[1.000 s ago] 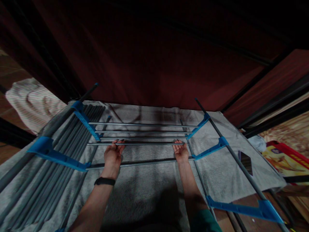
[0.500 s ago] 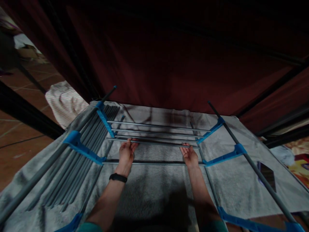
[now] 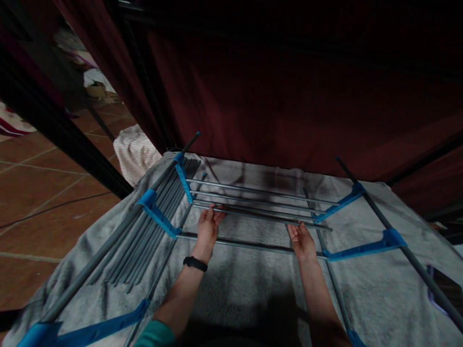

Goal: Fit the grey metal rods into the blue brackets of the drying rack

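Left hand point(image 3: 207, 231) and right hand point(image 3: 304, 242) pinched gray rod point(image 3: 256, 216) in curled fingers, mid-frame. Shallow grip risked a slip; protruding end risked snagging blue bracket point(image 3: 342, 203), right of center.

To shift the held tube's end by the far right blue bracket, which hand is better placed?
Probably the right hand: it holds the gray tube nearer that end, which juts beyond it beside the blue bracket. The left hand holds near the opposite end.

From my end of the head camera feed, I can read no text, label, brand, number or sign on anything in view.
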The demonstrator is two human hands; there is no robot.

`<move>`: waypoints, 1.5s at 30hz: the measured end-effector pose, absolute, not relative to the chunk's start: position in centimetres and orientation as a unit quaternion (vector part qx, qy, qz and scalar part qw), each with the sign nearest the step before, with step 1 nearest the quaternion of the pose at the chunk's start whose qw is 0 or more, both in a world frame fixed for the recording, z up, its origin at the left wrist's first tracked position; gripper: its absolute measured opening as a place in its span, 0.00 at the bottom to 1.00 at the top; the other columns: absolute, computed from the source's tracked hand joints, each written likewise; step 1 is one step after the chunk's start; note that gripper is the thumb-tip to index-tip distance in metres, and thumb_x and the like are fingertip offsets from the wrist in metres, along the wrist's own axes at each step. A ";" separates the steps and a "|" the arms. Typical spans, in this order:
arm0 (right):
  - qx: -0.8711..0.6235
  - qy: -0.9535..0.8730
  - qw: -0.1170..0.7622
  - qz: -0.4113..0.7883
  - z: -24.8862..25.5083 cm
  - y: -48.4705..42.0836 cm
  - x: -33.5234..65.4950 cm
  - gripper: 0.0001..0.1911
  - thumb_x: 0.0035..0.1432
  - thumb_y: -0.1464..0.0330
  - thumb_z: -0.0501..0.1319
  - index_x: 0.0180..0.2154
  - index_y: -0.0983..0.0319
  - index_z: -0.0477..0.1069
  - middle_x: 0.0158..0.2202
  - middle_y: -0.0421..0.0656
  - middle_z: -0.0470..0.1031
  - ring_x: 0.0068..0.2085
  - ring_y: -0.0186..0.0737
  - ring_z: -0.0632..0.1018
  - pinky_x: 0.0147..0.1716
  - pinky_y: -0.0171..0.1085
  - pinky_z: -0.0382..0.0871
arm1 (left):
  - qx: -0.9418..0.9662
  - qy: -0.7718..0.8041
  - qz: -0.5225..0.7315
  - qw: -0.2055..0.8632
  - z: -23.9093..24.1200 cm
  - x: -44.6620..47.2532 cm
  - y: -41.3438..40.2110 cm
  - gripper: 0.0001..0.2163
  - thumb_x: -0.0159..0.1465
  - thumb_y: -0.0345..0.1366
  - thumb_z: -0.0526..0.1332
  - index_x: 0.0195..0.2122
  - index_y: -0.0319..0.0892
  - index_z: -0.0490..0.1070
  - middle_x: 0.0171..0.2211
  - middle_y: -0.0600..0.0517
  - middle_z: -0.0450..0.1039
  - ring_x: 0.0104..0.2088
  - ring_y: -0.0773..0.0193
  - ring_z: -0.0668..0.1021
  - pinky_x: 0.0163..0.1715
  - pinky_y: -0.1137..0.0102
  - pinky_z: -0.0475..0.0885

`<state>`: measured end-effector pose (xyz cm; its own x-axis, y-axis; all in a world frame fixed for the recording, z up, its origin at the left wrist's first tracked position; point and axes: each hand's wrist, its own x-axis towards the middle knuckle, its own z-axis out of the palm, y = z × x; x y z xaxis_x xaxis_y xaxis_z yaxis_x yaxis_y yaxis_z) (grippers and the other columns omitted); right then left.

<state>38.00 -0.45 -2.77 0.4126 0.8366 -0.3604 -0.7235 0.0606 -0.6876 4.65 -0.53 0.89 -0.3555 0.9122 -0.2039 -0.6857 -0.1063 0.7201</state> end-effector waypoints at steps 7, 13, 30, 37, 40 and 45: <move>-0.418 -0.084 0.710 0.560 -2.6 -0.6 37.8 0.04 0.54 0.74 0.67 0.30 0.61 0.75 0.35 0.38 0.81 0.40 0.33 0.81 0.59 0.45 0.69 | 0.137 0.384 0.752 0.518 1.6 2.9 -0.3 0.08 0.65 0.39 0.62 0.40 0.41 0.69 0.36 0.48 0.79 0.39 0.60 0.83 0.47 0.60 0.75; -0.417 -0.101 0.707 0.562 -2.3 -0.9 37.6 0.08 0.49 0.76 0.69 0.25 0.61 0.72 0.39 0.40 0.81 0.44 0.36 0.81 0.58 0.49 0.70 | 0.160 0.385 0.746 0.519 1.6 4.0 -0.7 0.13 0.59 0.43 0.68 0.36 0.41 0.68 0.35 0.50 0.78 0.37 0.63 0.82 0.43 0.64 0.75; -0.423 -0.091 0.699 0.569 -2.2 -0.8 37.6 0.06 0.53 0.73 0.70 0.29 0.60 0.74 0.35 0.37 0.81 0.41 0.34 0.81 0.58 0.48 0.71 | 0.203 0.438 0.722 0.495 1.7 5.1 -1.1 0.16 0.54 0.44 0.72 0.29 0.41 0.67 0.28 0.55 0.72 0.30 0.67 0.78 0.38 0.69 0.74; -0.433 -0.086 0.710 0.549 -2.4 -0.7 37.6 0.12 0.49 0.77 0.70 0.23 0.60 0.70 0.33 0.36 0.81 0.38 0.34 0.81 0.58 0.51 0.70 | 0.197 0.448 0.736 0.467 1.6 4.9 -0.9 0.16 0.51 0.40 0.73 0.33 0.42 0.68 0.27 0.58 0.69 0.28 0.70 0.75 0.36 0.71 0.74; -0.439 -0.088 0.712 0.540 -2.5 -0.7 37.6 0.11 0.50 0.76 0.71 0.24 0.60 0.71 0.31 0.36 0.80 0.36 0.34 0.80 0.58 0.51 0.71 | 0.175 0.442 0.754 0.453 1.4 4.4 -0.6 0.18 0.51 0.38 0.73 0.39 0.44 0.68 0.24 0.61 0.65 0.30 0.68 0.77 0.37 0.70 0.74; -0.443 -0.099 0.707 0.542 -2.6 -0.8 37.6 0.09 0.52 0.74 0.71 0.26 0.60 0.72 0.27 0.35 0.78 0.33 0.32 0.79 0.58 0.50 0.71 | 0.241 0.511 0.726 0.392 1.1 3.5 -0.2 0.13 0.56 0.35 0.69 0.41 0.44 0.70 0.25 0.58 0.68 0.30 0.66 0.76 0.36 0.70 0.72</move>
